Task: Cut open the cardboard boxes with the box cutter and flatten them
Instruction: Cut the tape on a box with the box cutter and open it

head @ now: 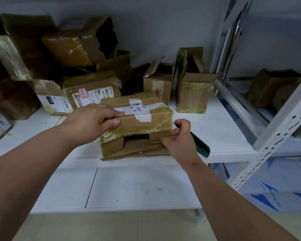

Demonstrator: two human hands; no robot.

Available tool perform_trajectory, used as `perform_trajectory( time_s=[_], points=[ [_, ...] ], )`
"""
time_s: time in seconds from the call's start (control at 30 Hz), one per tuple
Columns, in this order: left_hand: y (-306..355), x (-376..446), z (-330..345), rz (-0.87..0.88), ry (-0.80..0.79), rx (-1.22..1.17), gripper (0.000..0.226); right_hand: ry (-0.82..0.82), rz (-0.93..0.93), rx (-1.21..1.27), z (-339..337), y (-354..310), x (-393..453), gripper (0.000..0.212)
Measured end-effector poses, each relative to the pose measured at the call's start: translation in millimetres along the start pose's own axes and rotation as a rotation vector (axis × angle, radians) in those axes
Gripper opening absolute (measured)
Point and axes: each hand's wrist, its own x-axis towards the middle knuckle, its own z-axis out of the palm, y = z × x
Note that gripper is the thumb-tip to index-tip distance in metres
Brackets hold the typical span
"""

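Note:
A flat cardboard box (142, 122), wrapped in yellowish tape with a white label on top, lies at the front of the white shelf (224, 136). Its near side is cut open, with two short flaps hanging and a dark gap between them. My left hand (92, 120) grips the box's top left edge, fingers on the label and thumb on the front face. My right hand (179, 136) pinches the right front flap at the box's corner. The green box cutter (201, 145) sticks out behind that hand; whether the hand holds it is unclear.
Several taped and opened cardboard boxes (92, 89) are piled at the back and left of the shelf, two open ones (193, 94) stand behind the box. A white metal rack upright (276, 129) runs at the right, with more boxes (274, 89) beyond it.

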Motion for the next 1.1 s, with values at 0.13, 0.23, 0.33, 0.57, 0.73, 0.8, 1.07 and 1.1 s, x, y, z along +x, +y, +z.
perform_trajectory(
  time_s=[0.13, 0.23, 0.33, 0.57, 0.73, 0.8, 1.07, 1.1],
  points=[
    [8.7, -2.7, 5.7, 0.025, 0.023, 0.098, 0.044, 0.06, -0.05, -0.125, -6.2, -23.3, 0.9, 0.086],
    [17.8, -8.6, 7.6, -0.002, -0.011, 0.246, 0.063, 0.065, -0.159, -0.255, -6.5, -23.6, 0.4, 0.086],
    [25.2, -14.0, 10.9, -0.029, -0.067, 0.357, 0.094, 0.021, -0.18, -0.323, -7.2, -20.5, -1.5, 0.087],
    [29.0, -18.5, 12.6, 0.004, 0.013, 0.281, 0.093, -0.058, -0.228, -0.339, -16.1, -11.5, -1.1, 0.081],
    [30.0, -19.7, -11.8, 0.017, 0.009, 0.172, 0.063, -0.04, -0.237, -0.283, -18.0, -9.2, -0.3, 0.071],
    [32.0, -18.6, -18.1, -0.006, 0.028, 0.093, 0.065, -0.007, -0.211, -0.222, -14.6, -10.7, -0.7, 0.074],
    [25.4, -18.5, -25.9, -0.098, -0.05, -0.142, 0.042, 0.096, -0.275, -0.193, -22.3, -16.2, 8.3, 0.026],
    [23.0, -19.2, -22.9, -0.132, -0.035, -0.181, 0.032, 0.085, -0.272, -0.206, -24.0, -18.3, 7.5, 0.026]
  ],
)
